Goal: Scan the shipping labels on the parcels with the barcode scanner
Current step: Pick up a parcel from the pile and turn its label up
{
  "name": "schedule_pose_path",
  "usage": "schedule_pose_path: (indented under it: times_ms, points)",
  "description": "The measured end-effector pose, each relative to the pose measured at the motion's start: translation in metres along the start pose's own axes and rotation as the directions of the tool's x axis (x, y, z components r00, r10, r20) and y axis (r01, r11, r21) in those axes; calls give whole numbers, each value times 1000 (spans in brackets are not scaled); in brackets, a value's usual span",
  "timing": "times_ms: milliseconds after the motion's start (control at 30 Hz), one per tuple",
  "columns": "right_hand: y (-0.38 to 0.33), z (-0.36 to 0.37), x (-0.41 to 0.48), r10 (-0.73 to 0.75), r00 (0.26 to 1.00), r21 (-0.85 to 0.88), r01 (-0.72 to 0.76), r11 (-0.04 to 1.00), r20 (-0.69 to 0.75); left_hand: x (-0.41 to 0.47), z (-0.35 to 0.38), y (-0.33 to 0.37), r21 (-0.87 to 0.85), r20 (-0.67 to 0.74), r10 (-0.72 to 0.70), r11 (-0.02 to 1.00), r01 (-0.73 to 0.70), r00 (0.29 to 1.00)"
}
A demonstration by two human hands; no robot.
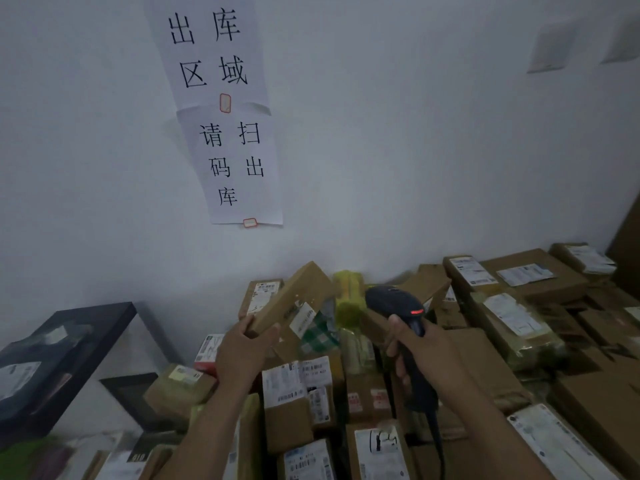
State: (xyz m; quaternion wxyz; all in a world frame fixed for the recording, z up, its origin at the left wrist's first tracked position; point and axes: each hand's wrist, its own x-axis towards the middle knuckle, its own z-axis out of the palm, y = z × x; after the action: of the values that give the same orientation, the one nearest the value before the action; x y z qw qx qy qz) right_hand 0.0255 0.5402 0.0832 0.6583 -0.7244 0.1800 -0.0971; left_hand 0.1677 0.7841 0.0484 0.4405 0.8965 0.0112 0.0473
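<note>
head | left hand (pixel 242 351) grips box (pixel 291 296), centre frame, tilted, label (pixel 303 319) on its lower-right end | right hand (pixel 427 355) wrapped round scanner (pixel 394 301) just right of box, red lamp (pixel 417 311) lit | do: square label to scanner nose, hold both steady, keep beam off labels in pile (pixel 291 427) below

The left hand (pixel 242 353) and the right hand (pixel 420 355) are bare, as are both wrists. The left forearm (pixel 207 424) and the right forearm (pixel 485 420) show uncovered skin down to the bottom edge. Dim, soft light hides finer detail.
</note>
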Motion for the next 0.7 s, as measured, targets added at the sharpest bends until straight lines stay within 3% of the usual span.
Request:
schedule_pose_path:
  times_ms: [167, 467, 567, 700]
  points:
    - [9, -15, 56, 43, 995, 83, -36, 996, -90, 36, 58, 9, 107, 20, -37, 994, 35, 999]
    - [40, -15, 134, 129, 989, 139, -118, 983, -76, 84, 153, 1, -12, 2, -88, 996, 88, 996]
    - [53, -8, 145, 133, 990, 153, -126, 980, -35, 93, 175, -20, -15, 124, -105, 994, 108, 987]
    - [66, -7, 152, 146, 989, 183, -140, 973, -23, 96, 193, -35, 158, 240, -74, 987, 36, 968]
